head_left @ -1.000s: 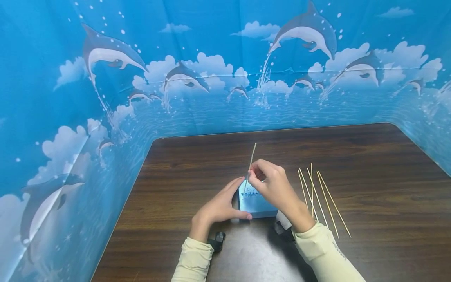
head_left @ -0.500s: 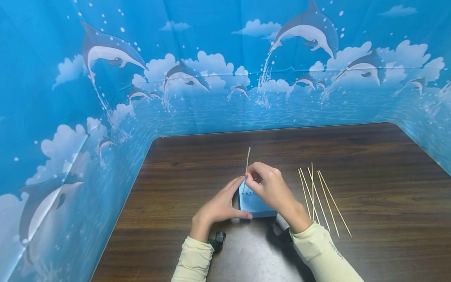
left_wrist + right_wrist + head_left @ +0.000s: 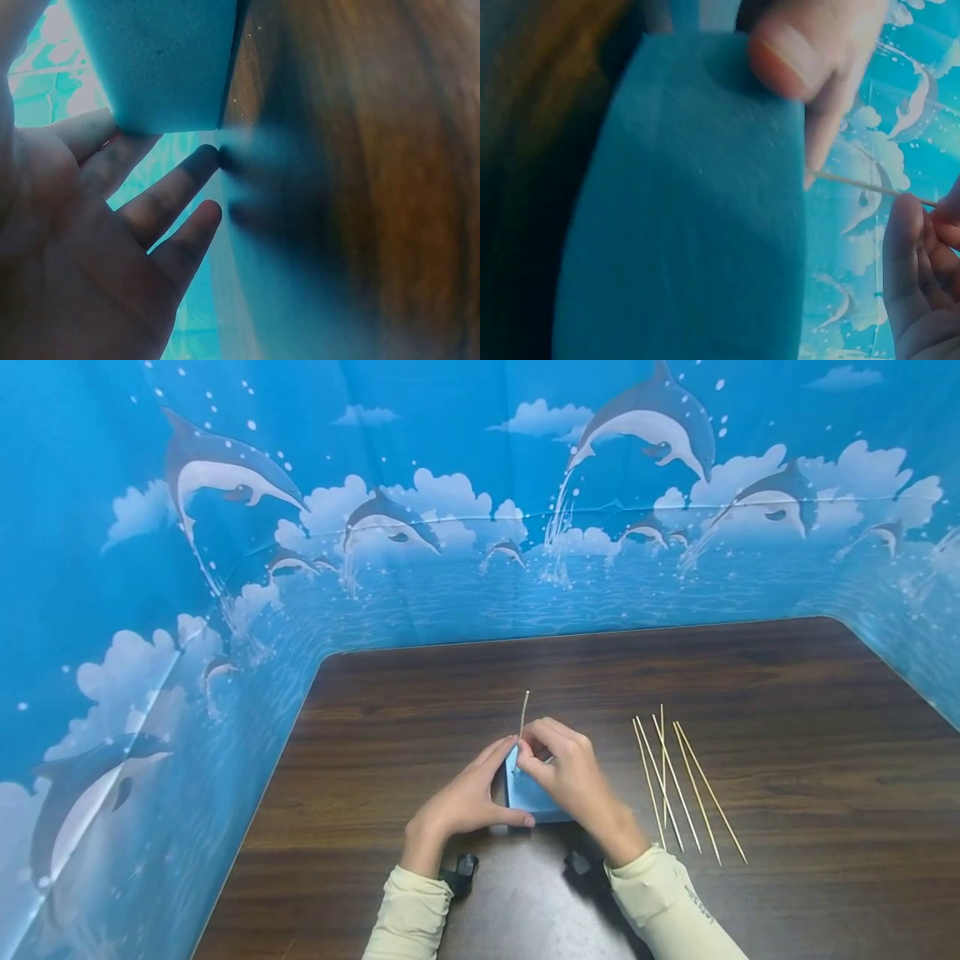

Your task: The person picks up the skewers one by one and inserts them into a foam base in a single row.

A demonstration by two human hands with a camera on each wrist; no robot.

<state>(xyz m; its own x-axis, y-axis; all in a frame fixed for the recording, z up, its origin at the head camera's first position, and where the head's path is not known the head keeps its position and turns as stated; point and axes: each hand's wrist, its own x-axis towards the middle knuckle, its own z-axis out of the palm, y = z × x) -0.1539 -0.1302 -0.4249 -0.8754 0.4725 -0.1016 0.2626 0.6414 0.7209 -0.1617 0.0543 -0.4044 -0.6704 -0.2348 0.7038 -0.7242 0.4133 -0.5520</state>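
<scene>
My left hand (image 3: 465, 793) holds a light blue foam-like block (image 3: 534, 800) by its left end, thumb at the near edge and fingers at the far one. In the left wrist view the lower fingers stretch below the block (image 3: 165, 67), close to the tabletop. Between thumb and forefinger, my right hand (image 3: 566, 768) pinches a thin wooden skewer (image 3: 524, 714), nearly upright over the block's left part. The skewer's lower end is mostly hidden by the right fingers. In the right wrist view the skewer (image 3: 855, 181) runs from the pinching fingers towards the block (image 3: 682, 210).
Several loose skewers (image 3: 677, 783) lie on the dark wooden table (image 3: 825, 760), right of the block. Dark straps with small devices (image 3: 461, 875) sit at the wrists. A blue dolphin-print curtain (image 3: 450, 593) hangs behind and along the table's sides.
My right hand has shifted left and slightly nearer. The skewer's top stands lower and further left, and the hand now covers most of the block's dotted row. The left hand stays put.
</scene>
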